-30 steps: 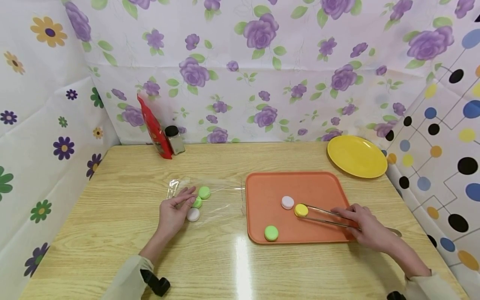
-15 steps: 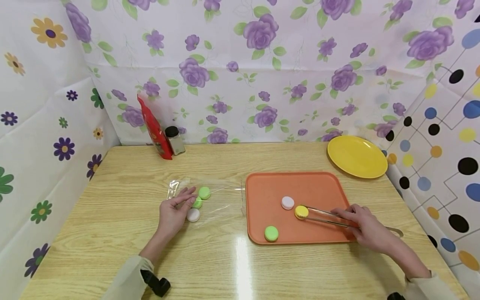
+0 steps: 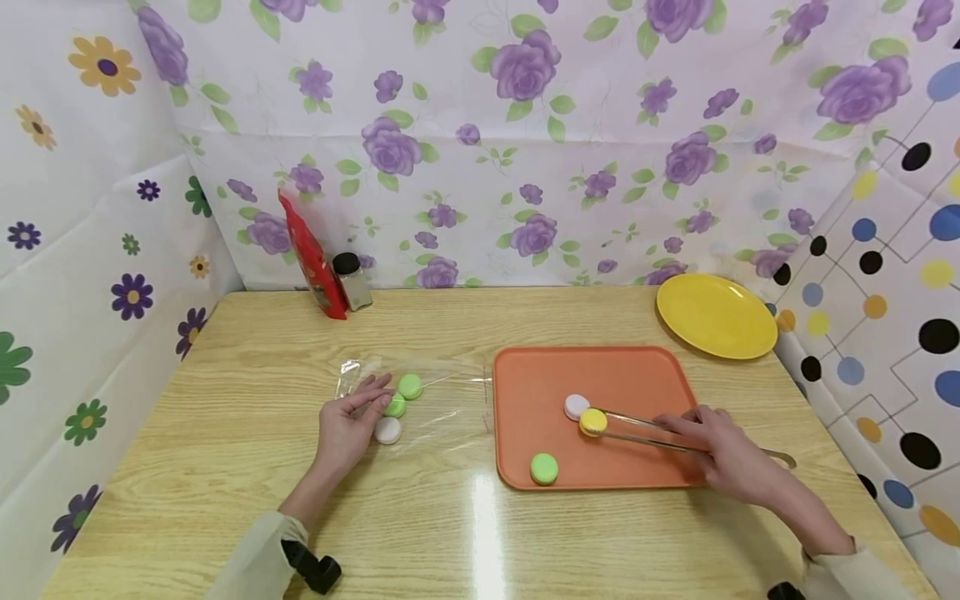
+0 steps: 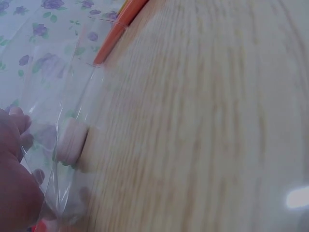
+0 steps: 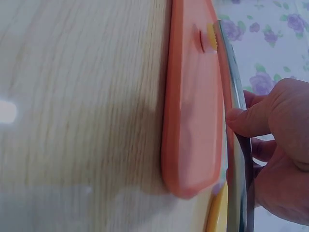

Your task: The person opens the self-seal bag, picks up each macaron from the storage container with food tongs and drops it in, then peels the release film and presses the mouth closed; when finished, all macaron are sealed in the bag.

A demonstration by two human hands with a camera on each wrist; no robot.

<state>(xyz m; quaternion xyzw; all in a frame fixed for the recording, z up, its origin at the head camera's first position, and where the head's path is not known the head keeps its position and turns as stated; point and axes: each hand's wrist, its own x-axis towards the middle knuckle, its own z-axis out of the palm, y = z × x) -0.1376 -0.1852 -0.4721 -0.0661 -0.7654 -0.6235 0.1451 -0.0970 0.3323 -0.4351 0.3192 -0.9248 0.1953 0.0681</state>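
Tongs in my right hand grip a yellow macaron over the orange tray. It overlaps a pale macaron in the head view; a green macaron sits near the tray's front edge. My left hand pinches the near end of a clear plastic bag lying on the table. Two green macarons and a white macaron show through the film beside the fingers. The left wrist view shows a pale macaron behind the film.
A yellow plate stands at the table's back right. Against the back cloth lean a red packet and a black-capped jar. The far end of the bag meets the tray's left edge. Patterned cloth encloses three sides.
My right hand has shifted slightly left, taking the tongs and yellow macaron closer to the pale macaron. The left hand stays on the bag. The head view has tilted a little.
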